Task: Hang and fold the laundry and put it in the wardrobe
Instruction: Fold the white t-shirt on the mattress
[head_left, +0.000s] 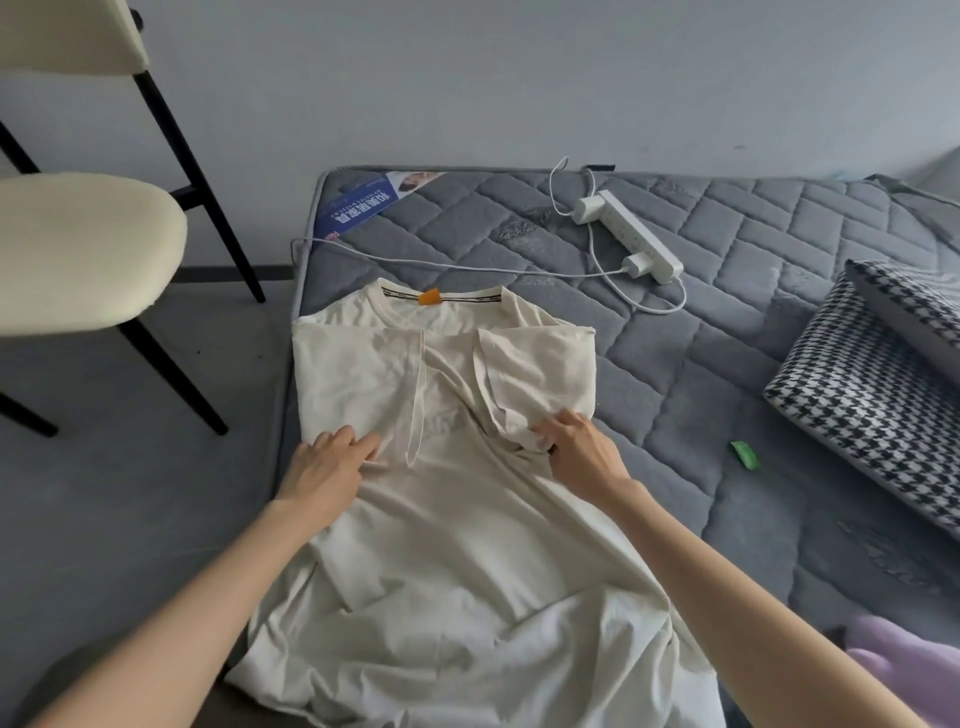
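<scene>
Pinching T-shirt (467, 530): right hand (582, 456) | left hand (324, 467) pressing | orange neck tag (429, 296) (unreadable)

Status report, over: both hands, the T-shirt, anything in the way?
Left hand flat on T-shirt. Right hand pinches folded-in sleeve. Lower half unfolded on mattress. Power strip cable lies just beyond collar.

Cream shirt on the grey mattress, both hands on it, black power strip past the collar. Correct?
No: the power strip is white, not black; the head view shows it. The rest stands: the cream shirt lies on the grey mattress, left hand and right hand on it, strip past the collar.
</scene>
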